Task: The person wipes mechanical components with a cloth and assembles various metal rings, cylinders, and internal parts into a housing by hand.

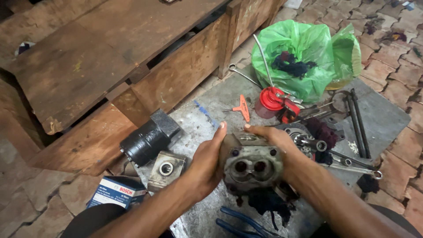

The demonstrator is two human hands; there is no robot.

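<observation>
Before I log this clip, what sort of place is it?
Probably an informal repair workshop, worked at floor level. Both hands, left hand and right hand, grip a greasy metal pump body over a metal sheet, with spanners and a red oil can lying around.

Clasped between the left hand (207, 165) and right hand (282, 143) is a dull grey cast-metal pump housing (250, 165), rough and grimy. Beneath the grip lies a scuffed matt grey metal sheet (383, 119); beyond it, a glossy crinkled green plastic bag (308, 48) and worn brown wooden bench (110, 48).
</observation>
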